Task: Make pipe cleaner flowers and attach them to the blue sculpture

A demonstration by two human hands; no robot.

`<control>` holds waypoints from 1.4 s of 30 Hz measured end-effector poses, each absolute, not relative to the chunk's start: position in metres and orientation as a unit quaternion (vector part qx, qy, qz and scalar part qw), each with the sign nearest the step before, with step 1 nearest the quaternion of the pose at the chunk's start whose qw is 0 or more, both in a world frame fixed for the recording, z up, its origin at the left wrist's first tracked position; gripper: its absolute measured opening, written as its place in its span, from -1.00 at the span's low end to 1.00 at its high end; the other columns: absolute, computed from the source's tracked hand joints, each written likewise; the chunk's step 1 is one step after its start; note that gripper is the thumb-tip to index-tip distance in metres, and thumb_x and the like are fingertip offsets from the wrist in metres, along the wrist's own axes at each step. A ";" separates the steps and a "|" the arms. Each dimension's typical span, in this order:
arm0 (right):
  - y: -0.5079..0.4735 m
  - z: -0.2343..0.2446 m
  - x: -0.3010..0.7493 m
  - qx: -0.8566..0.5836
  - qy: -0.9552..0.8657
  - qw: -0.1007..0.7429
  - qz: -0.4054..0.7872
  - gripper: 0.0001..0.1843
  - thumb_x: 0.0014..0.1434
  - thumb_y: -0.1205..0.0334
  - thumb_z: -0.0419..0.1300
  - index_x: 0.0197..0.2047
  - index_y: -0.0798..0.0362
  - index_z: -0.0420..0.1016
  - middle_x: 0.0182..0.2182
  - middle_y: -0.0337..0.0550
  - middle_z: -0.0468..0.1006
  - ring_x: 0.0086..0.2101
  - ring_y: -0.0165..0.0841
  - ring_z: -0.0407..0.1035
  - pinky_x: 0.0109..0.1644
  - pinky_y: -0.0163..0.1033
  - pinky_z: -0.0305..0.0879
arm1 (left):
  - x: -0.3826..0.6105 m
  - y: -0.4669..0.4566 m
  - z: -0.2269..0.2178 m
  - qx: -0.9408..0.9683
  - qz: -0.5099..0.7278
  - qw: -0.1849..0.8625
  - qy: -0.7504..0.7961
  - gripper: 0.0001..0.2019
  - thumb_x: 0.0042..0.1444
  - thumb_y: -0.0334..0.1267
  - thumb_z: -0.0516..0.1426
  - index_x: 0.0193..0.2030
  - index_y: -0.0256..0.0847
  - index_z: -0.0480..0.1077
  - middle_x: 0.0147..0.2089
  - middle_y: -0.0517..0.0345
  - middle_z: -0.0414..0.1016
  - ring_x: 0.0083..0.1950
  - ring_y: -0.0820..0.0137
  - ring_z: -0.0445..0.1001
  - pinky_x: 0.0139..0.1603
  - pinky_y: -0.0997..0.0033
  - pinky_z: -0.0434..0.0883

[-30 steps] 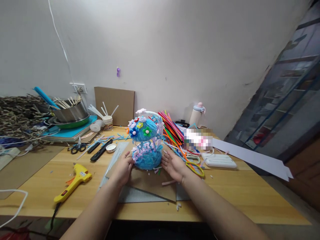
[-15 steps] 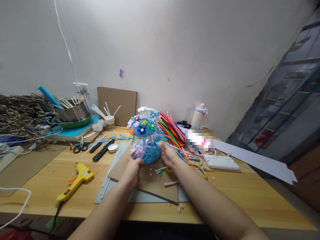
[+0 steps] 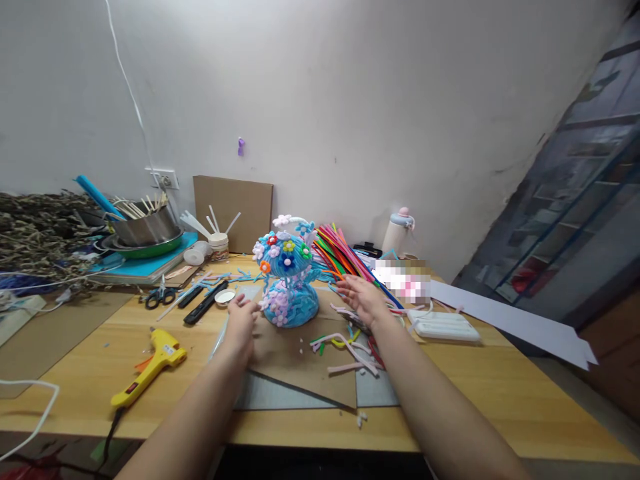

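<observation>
A blue pipe-cleaner mushroom-shaped craft [image 3: 293,303] stands upright on a piece of brown cardboard [image 3: 305,367], its cap dotted with small flowers in several colours. Lilac flowers cluster on the left of its base. To its left, my left hand [image 3: 243,323] is open, fingertips close beside the base. On the other side my right hand [image 3: 364,303] hangs open, fingers apart, clear of the craft and near a bundle of coloured pipe cleaners [image 3: 345,257]. Loose pink, green and yellow pipe-cleaner pieces [image 3: 345,343] lie between the craft and my right forearm.
A yellow glue gun [image 3: 157,367], scissors [image 3: 161,295] and a black-handled cutter [image 3: 206,303] lie left. Behind are a tub of white sticks [image 3: 219,245] and metal bowls [image 3: 145,228]. A bottle [image 3: 399,232] and white case [image 3: 445,327] are right.
Both hands have come away from the craft's base, my left moving left and my right moving right. The craft stays in nearly the same place, and more of the loose pieces show.
</observation>
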State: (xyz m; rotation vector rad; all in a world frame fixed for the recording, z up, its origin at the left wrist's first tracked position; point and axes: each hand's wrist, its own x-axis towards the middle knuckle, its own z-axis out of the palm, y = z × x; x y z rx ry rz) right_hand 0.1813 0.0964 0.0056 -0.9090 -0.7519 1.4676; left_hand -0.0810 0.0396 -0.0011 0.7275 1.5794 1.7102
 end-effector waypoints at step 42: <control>0.108 0.022 0.208 -0.640 -0.712 0.273 0.097 -0.70 0.23 0.18 -0.09 -0.05 0.02 0.33 -0.22 -0.11 0.48 -0.21 -0.33 0.36 -0.22 -0.31 0.19 | -0.093 0.046 -0.022 0.361 0.654 0.279 0.603 -0.65 -0.18 -0.40 0.09 -0.16 -0.18 0.24 -0.29 0.18 0.37 -0.27 0.39 0.36 -0.37 0.44 0.26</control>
